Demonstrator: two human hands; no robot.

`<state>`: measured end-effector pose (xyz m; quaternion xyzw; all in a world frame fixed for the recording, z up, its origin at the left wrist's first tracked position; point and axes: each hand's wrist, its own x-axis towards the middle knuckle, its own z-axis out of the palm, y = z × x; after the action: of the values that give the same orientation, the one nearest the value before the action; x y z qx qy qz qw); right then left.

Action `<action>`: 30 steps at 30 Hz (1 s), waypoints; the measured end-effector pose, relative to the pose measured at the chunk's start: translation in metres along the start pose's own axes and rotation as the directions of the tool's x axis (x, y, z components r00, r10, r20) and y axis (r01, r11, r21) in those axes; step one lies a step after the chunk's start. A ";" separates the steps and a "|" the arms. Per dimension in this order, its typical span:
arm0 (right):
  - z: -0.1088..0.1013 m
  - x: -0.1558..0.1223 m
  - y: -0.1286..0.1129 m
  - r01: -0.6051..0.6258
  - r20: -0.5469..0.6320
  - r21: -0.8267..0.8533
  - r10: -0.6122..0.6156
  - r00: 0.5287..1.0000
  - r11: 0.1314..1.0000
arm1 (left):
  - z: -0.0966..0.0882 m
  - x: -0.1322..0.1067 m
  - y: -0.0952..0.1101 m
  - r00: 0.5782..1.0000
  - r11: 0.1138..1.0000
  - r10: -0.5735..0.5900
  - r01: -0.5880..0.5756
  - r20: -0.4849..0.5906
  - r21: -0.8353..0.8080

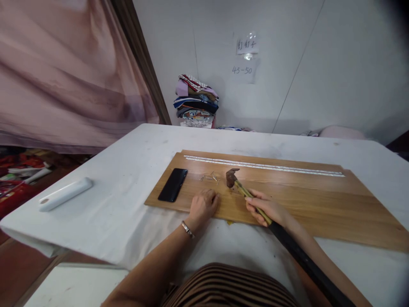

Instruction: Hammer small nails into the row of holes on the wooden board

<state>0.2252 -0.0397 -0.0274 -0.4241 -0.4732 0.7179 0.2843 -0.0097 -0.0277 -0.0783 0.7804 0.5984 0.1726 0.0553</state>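
I have the right hand (pixel 270 209) wrapped around a claw hammer (pixel 295 248) over a wood-grain board (pixel 297 196); the left hand (pixel 203 205) rests curled there, its grasp unclear to me. Beyond lie loose nails (pixel 209 178), near a black smartphone (pixel 173 185).

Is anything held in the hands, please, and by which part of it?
The right hand holds the hammer by the yellowish part of its handle, near the head. Whether the left hand holds anything cannot be told.

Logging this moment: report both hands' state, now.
Left hand: loosely curled on the wooden board; whether it holds anything cannot be told.
Right hand: closed, holding the claw hammer by its handle.
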 end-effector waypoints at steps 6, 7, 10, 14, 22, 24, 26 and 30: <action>0.003 0.002 -0.002 -0.031 -0.010 -0.002 0.031 0.999 1.000 | -0.001 0.000 0.001 1.000 1.000 -0.002 0.002 0.007 -0.004; 0.004 0.003 -0.002 -0.036 -0.009 -0.003 0.036 0.999 0.999 | -0.001 0.000 0.001 1.000 1.000 0.000 0.000 0.008 -0.005; 0.004 0.003 -0.002 -0.043 -0.005 -0.001 0.043 0.999 0.999 | -0.002 0.000 0.002 1.000 1.000 0.007 -0.007 0.011 -0.010; 0.003 0.002 -0.002 -0.019 -0.002 0.008 0.019 1.000 1.000 | -0.001 0.000 0.001 1.000 1.000 0.005 -0.005 -0.008 -0.022; 0.002 0.000 -0.002 -0.022 -0.017 0.010 0.022 1.000 1.000 | 0.001 0.000 -0.001 1.000 1.000 0.013 -0.014 -0.015 -0.019; 0.003 0.002 -0.002 -0.022 -0.005 0.002 0.022 1.000 1.000 | 0.001 -0.001 0.000 1.000 1.000 0.018 -0.018 -0.014 -0.024; 0.004 0.003 -0.003 -0.012 0.007 -0.002 0.012 1.000 1.000 | 0.000 -0.001 0.000 1.000 1.000 0.015 -0.015 -0.010 -0.026; 0.003 0.003 0.000 -0.008 0.009 -0.007 0.008 1.000 1.000 | -0.002 -0.001 0.002 1.000 1.000 -0.005 0.005 0.000 -0.030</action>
<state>0.2211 -0.0380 -0.0276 -0.4238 -0.4753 0.7193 0.2778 -0.0091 -0.0289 -0.0762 0.7781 0.5975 0.1816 0.0675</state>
